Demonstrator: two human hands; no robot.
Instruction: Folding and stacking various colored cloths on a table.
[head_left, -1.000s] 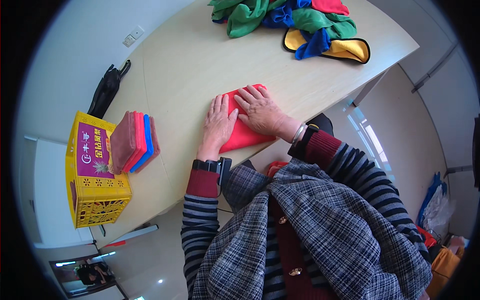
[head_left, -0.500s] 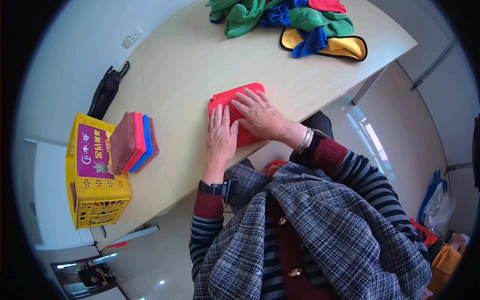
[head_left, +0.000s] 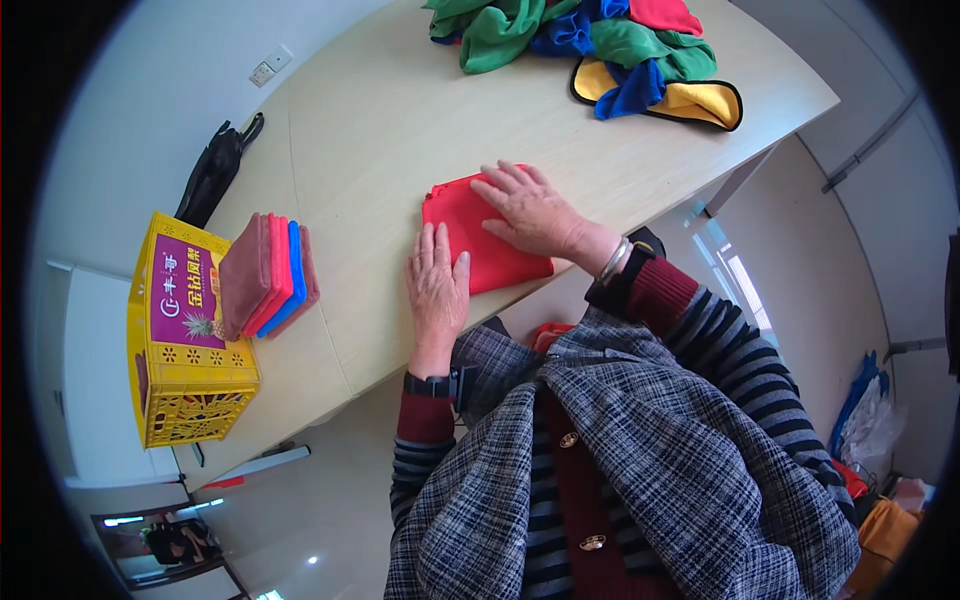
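A folded red cloth [head_left: 490,245] lies flat on the pale table in front of me, close to its near edge. My left hand [head_left: 438,285] rests along the cloth's left side, fingers stretched out and pointing away from me. Across the upper right part of the cloth lies my right hand [head_left: 535,212], open, with its fingers spread towards the left. Neither hand grips anything. The cloth's far right corner is partly hidden under the right hand.
To the left, folded brown, red and blue cloths [head_left: 270,275] lean upright against a yellow crate [head_left: 200,400]. A black umbrella [head_left: 215,175] lies behind it. Loose green, blue, red and yellow cloths [head_left: 640,55] are heaped at the table's [head_left: 370,110] far side.
My hands have moved apart: the left has slid towards the cloth's left edge, the right slightly right. More of the red cloth shows between them. The whole view has shifted a little.
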